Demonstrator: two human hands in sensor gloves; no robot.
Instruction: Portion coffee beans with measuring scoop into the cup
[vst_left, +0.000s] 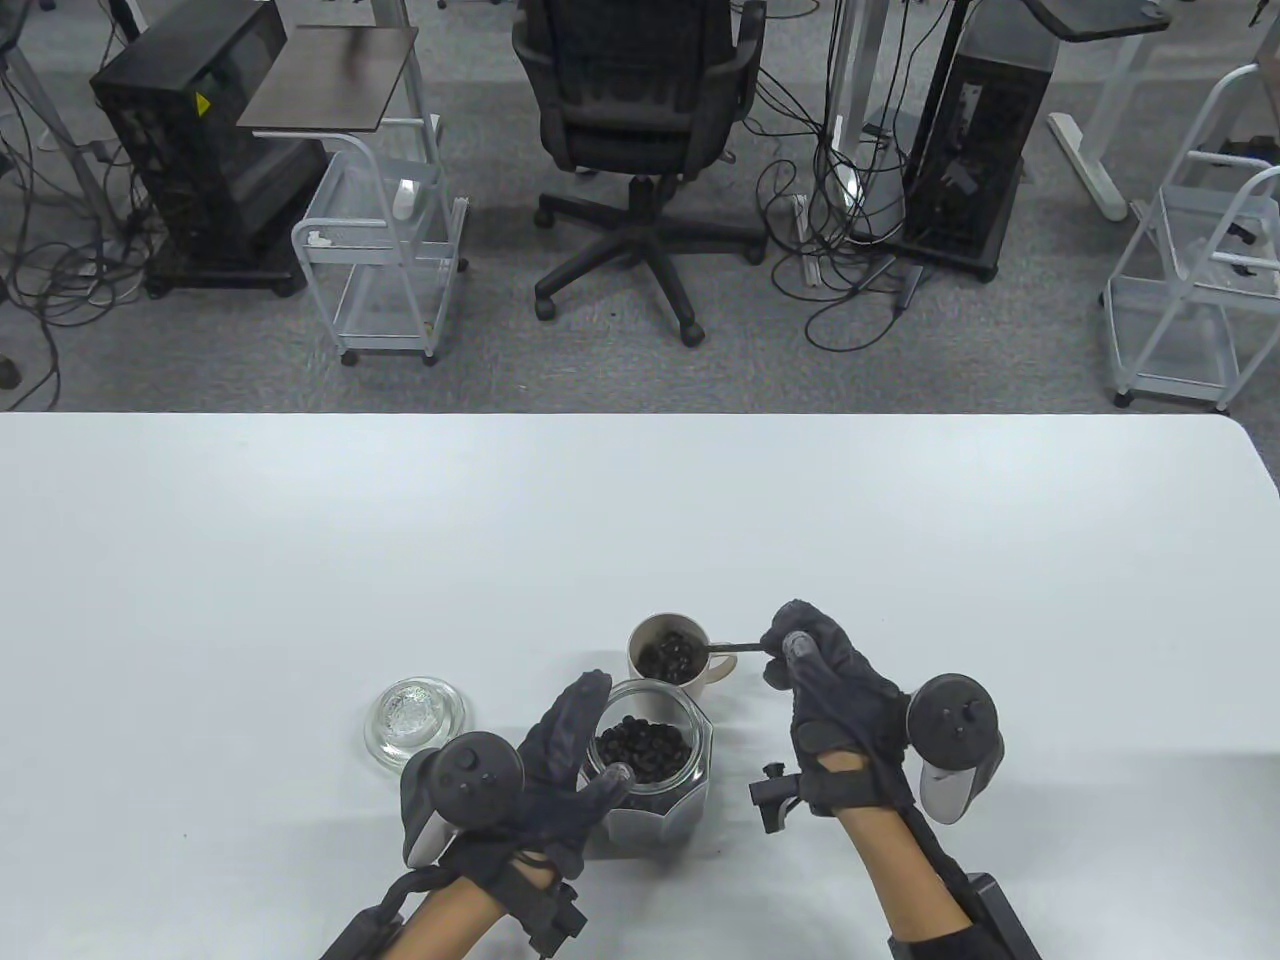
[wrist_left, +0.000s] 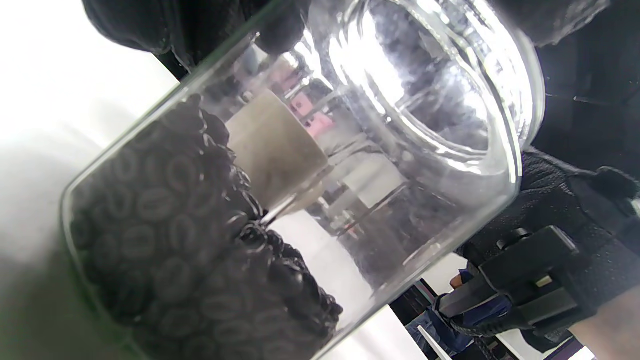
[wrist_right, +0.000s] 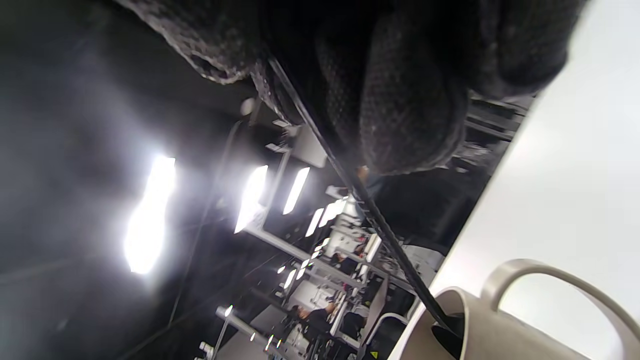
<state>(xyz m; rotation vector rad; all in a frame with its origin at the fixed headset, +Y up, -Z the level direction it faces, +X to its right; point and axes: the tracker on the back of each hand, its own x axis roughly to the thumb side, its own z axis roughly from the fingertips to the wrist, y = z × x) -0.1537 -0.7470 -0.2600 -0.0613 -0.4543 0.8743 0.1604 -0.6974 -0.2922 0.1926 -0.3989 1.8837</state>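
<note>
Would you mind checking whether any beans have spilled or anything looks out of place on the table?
Nothing stands out. No loose beans show on the table. The jar stands upright in the left hand, its lid lies apart to its left, and the right hand holds the scoop over the cup, which holds beans.

Left hand (vst_left: 560, 770) cupped; right hand (vst_left: 825, 680) fingers (vst_left: 785, 640) pinched.

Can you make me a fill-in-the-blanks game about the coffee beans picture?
1. The right hand holds the scoop over the ____.
2. The left hand grips the glass ____, which has beans inside.
3. The glass lid lies on the table to the ____ of the jar.

Missing words: cup; jar; left
</note>
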